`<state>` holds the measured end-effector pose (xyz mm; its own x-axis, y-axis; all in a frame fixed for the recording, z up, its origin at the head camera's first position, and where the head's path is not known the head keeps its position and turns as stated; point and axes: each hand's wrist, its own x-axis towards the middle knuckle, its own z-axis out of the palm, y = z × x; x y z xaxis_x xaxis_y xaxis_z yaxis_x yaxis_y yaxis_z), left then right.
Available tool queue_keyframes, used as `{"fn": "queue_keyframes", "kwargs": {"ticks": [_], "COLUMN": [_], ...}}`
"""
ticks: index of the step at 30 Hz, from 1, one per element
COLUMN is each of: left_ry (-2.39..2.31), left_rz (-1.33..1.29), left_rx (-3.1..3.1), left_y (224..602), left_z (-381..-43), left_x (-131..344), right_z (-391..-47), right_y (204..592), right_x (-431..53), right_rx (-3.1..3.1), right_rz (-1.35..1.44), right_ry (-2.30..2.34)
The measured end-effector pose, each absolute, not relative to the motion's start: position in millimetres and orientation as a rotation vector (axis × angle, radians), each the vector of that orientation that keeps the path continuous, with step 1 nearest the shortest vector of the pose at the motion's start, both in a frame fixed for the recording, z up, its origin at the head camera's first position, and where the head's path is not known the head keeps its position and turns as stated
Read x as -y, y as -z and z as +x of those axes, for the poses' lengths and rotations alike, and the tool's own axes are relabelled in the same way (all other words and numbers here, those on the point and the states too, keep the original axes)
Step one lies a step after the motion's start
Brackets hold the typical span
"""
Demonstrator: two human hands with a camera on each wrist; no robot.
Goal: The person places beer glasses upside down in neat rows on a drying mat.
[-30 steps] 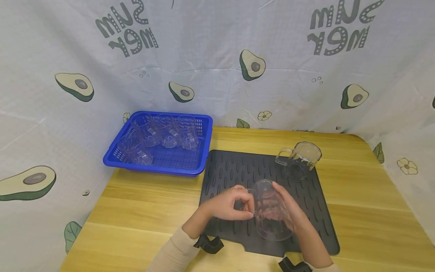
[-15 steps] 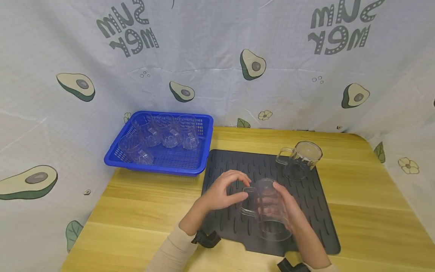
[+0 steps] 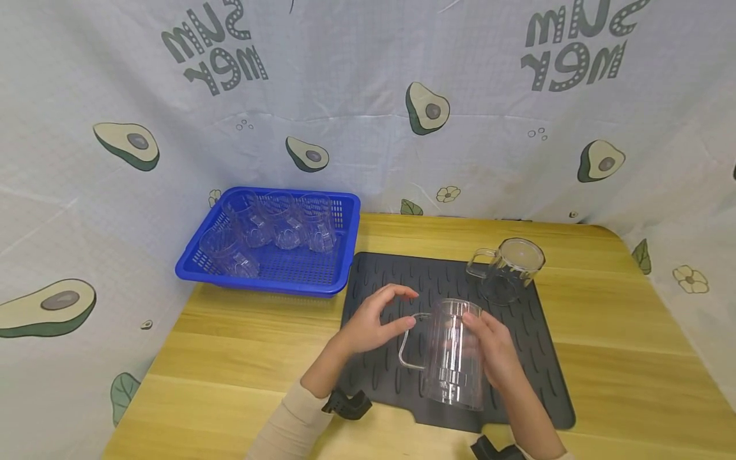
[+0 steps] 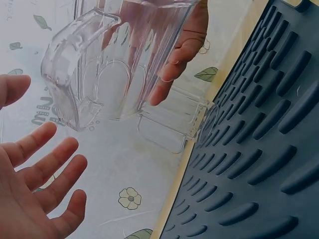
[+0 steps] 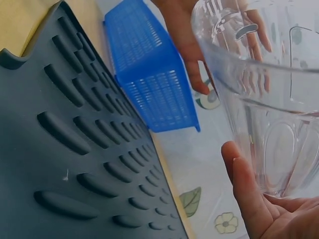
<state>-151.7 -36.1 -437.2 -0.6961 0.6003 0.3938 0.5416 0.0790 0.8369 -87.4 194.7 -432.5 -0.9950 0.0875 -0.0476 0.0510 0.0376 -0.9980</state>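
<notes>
My right hand (image 3: 500, 351) grips a clear ribbed mug (image 3: 454, 364) over the dark mat. The fingers hold it near its far end, and its handle (image 3: 406, 348) points left. My left hand (image 3: 368, 329) is beside that handle, the thumb tip overlapping it in the head view. In the left wrist view the left fingers (image 4: 55, 159) are spread, with a gap between them and the mug. A second clear mug (image 3: 519, 257) stands at the mat's far right corner, handle to the left.
The ridged drying mat (image 3: 379, 287) lies on a wooden table (image 3: 247, 345). At the back left, a blue basket (image 3: 270, 285) contains several clear mugs (image 3: 287, 223). Behind the table hangs a curtain (image 3: 368, 160) printed with avocados.
My left fingers have let go of the mug's handle and moved up and away from it. The right hand has turned the mug, and more of the back of that hand shows.
</notes>
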Motion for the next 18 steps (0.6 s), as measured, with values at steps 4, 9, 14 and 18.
{"fn": "queue_keyframes", "kwargs": {"ticks": [4, 9, 14, 18], "left_ry": [-1.752, -1.733, -1.726, -1.716], "left_rz": [1.239, 1.237, 1.201, 1.181], "left_rx": [-2.173, -2.119, -2.119, -2.129], "left_y": [437.9, 438.2, 438.2, 437.6], "left_z": [-151.8, -150.2, -148.6, -147.7], "left_x": [36.0, 36.3, 36.9, 37.2], "right_z": [-84.2, -81.7, -79.8, -77.9], "right_y": [426.7, 423.9, 424.2, 423.5], "right_x": [-192.7, -191.7, -191.7, -191.6], "right_rx": [2.266, 2.225, 2.121, 2.112], "right_rz": [-0.096, 0.065, 0.181, 0.257], "right_ry": [-2.054, -2.039, -2.062, -1.999]}}
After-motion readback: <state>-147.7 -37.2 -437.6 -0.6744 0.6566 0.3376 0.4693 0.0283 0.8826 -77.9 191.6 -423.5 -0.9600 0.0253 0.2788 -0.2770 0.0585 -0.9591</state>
